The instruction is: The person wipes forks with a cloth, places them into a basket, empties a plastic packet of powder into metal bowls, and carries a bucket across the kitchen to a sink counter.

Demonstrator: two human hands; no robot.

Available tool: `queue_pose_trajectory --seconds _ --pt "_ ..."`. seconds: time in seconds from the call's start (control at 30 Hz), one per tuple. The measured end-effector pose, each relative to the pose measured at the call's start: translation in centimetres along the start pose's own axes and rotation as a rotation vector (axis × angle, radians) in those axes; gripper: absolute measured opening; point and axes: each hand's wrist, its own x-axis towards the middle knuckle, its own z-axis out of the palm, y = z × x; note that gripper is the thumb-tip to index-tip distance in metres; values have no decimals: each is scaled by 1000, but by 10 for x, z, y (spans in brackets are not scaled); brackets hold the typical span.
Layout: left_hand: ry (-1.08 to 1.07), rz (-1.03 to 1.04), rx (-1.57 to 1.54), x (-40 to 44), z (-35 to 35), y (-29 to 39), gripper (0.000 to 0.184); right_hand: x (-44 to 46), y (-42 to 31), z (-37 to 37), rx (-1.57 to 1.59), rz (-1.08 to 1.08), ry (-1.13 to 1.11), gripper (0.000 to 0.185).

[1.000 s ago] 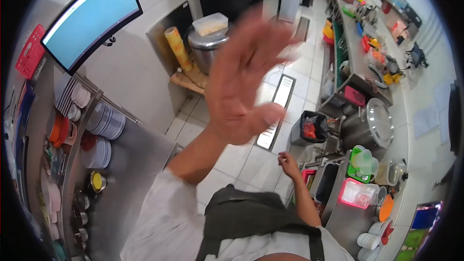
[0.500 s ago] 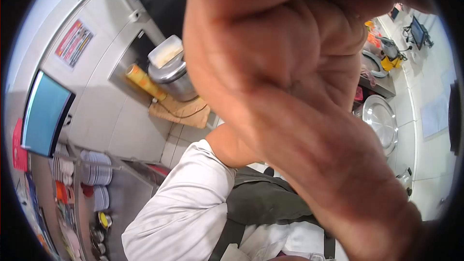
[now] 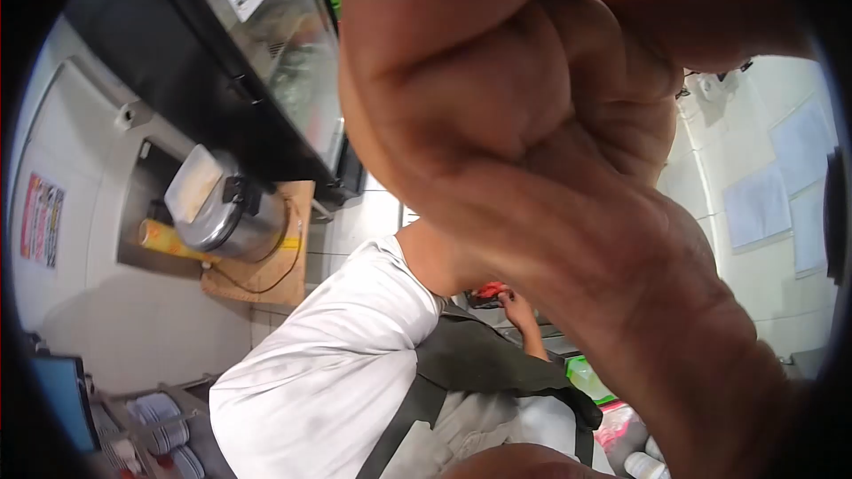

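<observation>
My left hand (image 3: 532, 124) is very close to the camera, palm toward it, and fills the middle and right of the view. Its thumb stretches toward the lower right and a finger crosses the upper right; the fingertips are out of sight. My right hand (image 3: 515, 303) hangs small beyond my dark apron (image 3: 497, 357), its fingers loosely bent and apart with nothing visible in them. Behind it shows the red content (image 3: 490, 289) of a dark bin.
On the left, a lidded metal pot (image 3: 244, 229) with a plastic container (image 3: 195, 186) on top stands on a wooden board (image 3: 257, 279), beside a yellow roll (image 3: 169, 239). Stacked plates (image 3: 160, 421) are lower left. A dark glass-doored cabinet (image 3: 204, 62) stands behind.
My left hand has come up close to the camera and stays there. The view has swung, so the screen has dropped to the lower left and the cabinet has come in.
</observation>
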Motion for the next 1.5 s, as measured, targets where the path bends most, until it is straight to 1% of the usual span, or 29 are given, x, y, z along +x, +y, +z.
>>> queue_pose_trajectory --seconds 0.03,0.17,0.27,0.3,0.33,0.43,0.47,0.53,0.57,0.6,0.63,0.67,0.77,0.8,0.87,0.9,0.97,1.0,1.03,1.07,1.1,1.23,1.27,1.3,1.33,1.4,1.43,1.47,1.5 --pt "-1 -3 -25 8 -17 -5 79 13 16 -1 -45 -110 51 24" --pt "-18 -48 -109 32 -87 -31 78 28 -56 -14 58 142 78 24" --pt "-48 -104 -141 37 -146 -51 77 74 -76 -17 -89 -33 60 25" --pt "-34 -134 -123 36 -167 -56 77 85 -101 -29 -117 -178 43 24" --pt "-35 -171 -100 29 -189 -55 76 104 -122 -37 -49 -174 19 24" --pt "88 -533 172 -25 -269 -66 76 183 -147 -82 -64 -152 109 20" --pt "185 -713 276 -62 -300 -70 75 199 -191 -108 23 -142 153 17" --pt "578 -1131 550 -181 -349 -63 51 272 -185 -161 -16 -381 404 11" --pt "750 -1187 674 -253 -361 -50 43 299 -186 -192 45 -285 470 16" --pt "735 -1408 829 -364 -365 10 42 340 -191 -237 -430 -251 748 27" --pt "806 -1490 838 -414 -356 45 42 376 -173 -263 -533 -241 816 34" --pt "941 -1579 786 -414 -332 67 41 400 -146 -275 -642 -237 871 42" --pt "1124 -1713 817 -435 -296 98 32 427 -122 -281 -905 31 697 39" --pt "1175 -1741 813 -440 -295 102 30 432 -125 -278 -819 11 728 37" --pt "1005 -1683 806 -457 -306 102 28 431 -125 -258 -641 -19 795 32" --pt "914 -1649 794 -458 -315 95 27 429 -120 -251 -626 -54 832 22" --pt "700 -1696 841 -446 -341 81 26 417 -123 -233 -543 -202 892 19" --pt "577 -1724 846 -438 -353 71 26 410 -123 -224 -602 -228 789 21" --pt "471 -1773 843 -437 -370 61 26 423 -102 -215 -433 -122 702 19" --pt "441 -1750 771 -443 -390 52 26 390 -147 -194 -407 -470 849 20" --pt "312 -1720 855 -438 -403 37 26 390 -155 -194 -395 -490 865 22" --pt "52 -1670 802 -418 -444 -30 29 415 -206 -253 -331 -325 912 48" --pt "23 -1629 818 -412 -443 -39 30 392 -243 -263 -487 -252 799 62" --pt "46 -1630 803 -410 -441 -46 30 391 -257 -262 -402 -392 785 68" --pt "89 -1625 788 -414 -437 -52 31 390 -268 -255 -314 -501 706 66" --pt "78 -1664 791 -434 -427 -56 34 318 -301 -206 -138 -329 571 51" --pt "9 -1691 758 -442 -413 -57 34 320 -285 -182 -235 -349 491 39" --pt "-62 -1710 724 -450 -395 -56 35 302 -252 -141 -168 -555 594 25" --pt "-236 -1691 739 -466 -379 -56 36 267 -210 -96 -228 -486 599 22"
